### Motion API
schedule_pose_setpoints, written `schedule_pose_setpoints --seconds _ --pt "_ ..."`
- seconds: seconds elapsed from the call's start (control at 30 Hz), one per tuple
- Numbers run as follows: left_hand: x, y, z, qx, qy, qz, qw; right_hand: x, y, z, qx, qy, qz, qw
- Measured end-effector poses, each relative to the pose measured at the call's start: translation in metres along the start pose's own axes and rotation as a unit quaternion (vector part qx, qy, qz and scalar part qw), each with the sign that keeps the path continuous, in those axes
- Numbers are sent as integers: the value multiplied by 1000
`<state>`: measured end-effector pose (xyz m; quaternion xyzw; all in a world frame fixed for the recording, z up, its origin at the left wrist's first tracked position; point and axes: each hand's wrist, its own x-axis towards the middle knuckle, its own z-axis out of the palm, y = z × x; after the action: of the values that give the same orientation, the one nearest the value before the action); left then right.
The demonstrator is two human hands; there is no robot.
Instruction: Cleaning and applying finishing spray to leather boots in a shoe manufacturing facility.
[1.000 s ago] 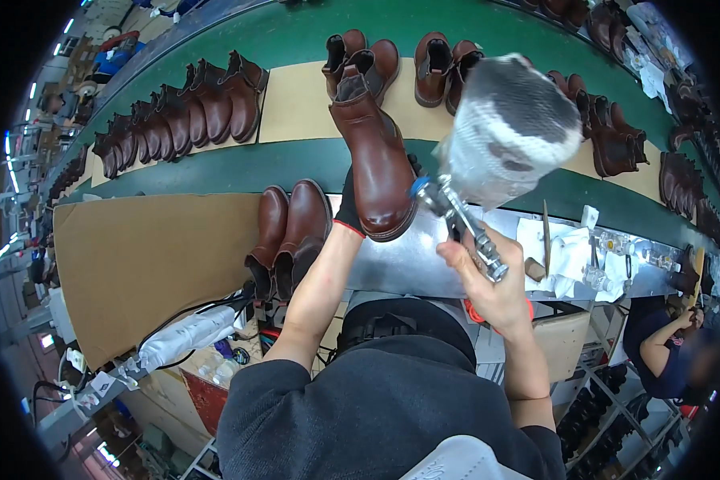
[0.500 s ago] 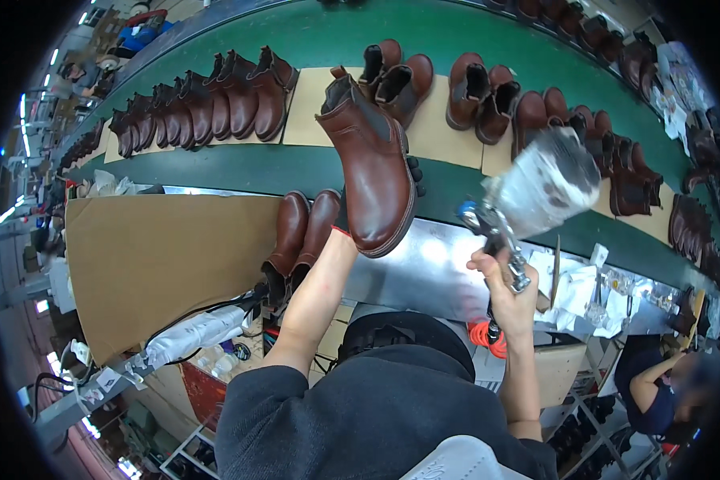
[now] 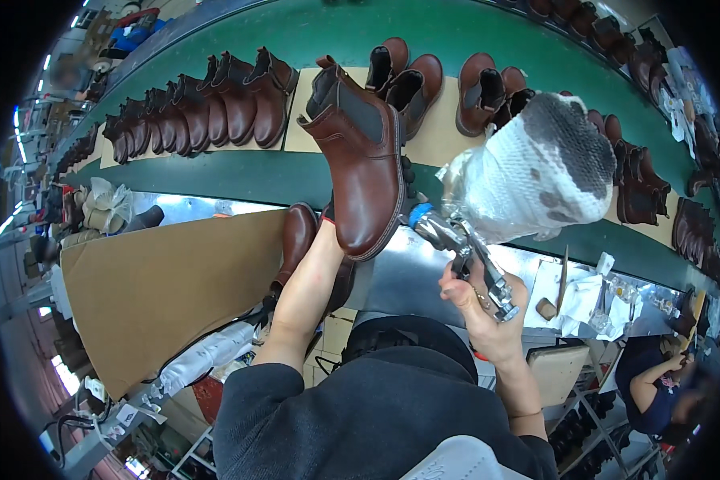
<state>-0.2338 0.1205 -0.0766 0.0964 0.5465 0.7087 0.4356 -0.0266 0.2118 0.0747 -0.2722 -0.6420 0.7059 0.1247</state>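
Observation:
A brown leather ankle boot (image 3: pixel 362 180) with dark elastic side panels is held up before me, toe down. My left hand (image 3: pixel 409 170), in a black glove with a red cuff, is closed around it from behind; only its fingertips show past the sole's edge. My bare right hand (image 3: pixel 488 316) grips a metal spray gun (image 3: pixel 466 246) by its handle. A large cup wrapped in stained white netting and plastic (image 3: pixel 536 172) sits on the gun. The gun's blue-ringed nozzle end points at the boot's lower sole edge, close beside it.
Brown boots (image 3: pixel 190 112) stand in a row on the green conveyor (image 3: pixel 288 172), with more pairs (image 3: pixel 480 92) further right. Brown cardboard (image 3: pixel 168 280) covers the left side, next to another boot pair (image 3: pixel 298 236). White paper and tools (image 3: pixel 580 300) lie right. A co-worker (image 3: pixel 656 384) sits lower right.
My right hand has brought the spray gun left and nearer to the boot, tilting its cup. The held boot has shifted slightly left. The cardboard has moved a little lower in view.

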Motion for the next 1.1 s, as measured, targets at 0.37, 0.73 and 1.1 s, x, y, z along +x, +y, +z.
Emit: schedule_pose_setpoints --seconds 0.37,0.73,1.1 --pt "8 5 -20 -384 -177 -93 901 -8 -16 7 -90 -27 7 996" --pt "-9 29 12 -370 -165 -122 906 -20 -15 4 -123 -1 -43 992" --pt "-3 30 -3 -388 -123 -78 910 -32 121 -63 -65 233 116 963"
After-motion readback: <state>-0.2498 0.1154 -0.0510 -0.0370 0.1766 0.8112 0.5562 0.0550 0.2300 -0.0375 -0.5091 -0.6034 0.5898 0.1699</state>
